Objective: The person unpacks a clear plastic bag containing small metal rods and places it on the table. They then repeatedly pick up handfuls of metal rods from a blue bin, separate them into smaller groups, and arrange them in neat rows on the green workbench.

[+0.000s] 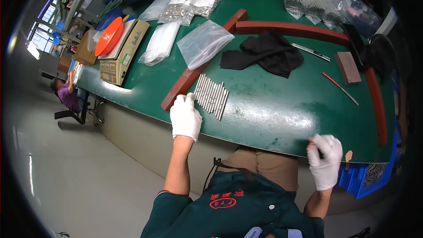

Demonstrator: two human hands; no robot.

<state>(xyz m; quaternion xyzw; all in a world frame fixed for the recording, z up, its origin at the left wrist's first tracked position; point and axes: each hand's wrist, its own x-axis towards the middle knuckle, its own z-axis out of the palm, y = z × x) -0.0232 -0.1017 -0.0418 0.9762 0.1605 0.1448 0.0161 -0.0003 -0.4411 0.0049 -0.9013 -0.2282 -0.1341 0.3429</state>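
metal rods lie just beside the left hand.

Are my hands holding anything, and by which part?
The left hand holds nothing visible, beside the metal rods; for the curled right hand, I can't tell.

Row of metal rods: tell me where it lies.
In the head view, the row of metal rods lies near the centre on the table, just right of the left hand and the slanting red bar.
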